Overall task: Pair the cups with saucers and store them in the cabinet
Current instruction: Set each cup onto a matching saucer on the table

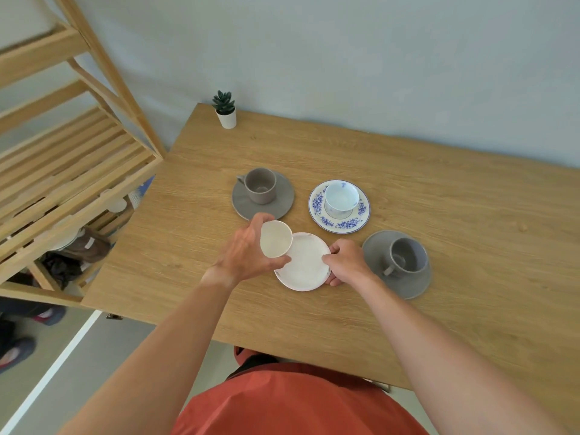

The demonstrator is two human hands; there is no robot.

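My left hand [248,252] grips a plain white cup [275,239], held just above the left edge of a white saucer [306,262]. My right hand [346,262] pinches that saucer's right rim, near the table's front middle. A brown-grey cup [260,185] stands on its matching saucer [284,199] behind them. A blue-flowered cup [341,196] rests on a blue-flowered saucer [318,204] at centre. To the right, a grey cup [407,255] sits on a grey saucer [376,251].
A wooden slatted cabinet [72,171] stands left of the wooden table [439,189], with some crockery dimly visible on a lower shelf. A small potted plant [225,108] is at the table's far left corner. Someone's shoes show on the floor at left.
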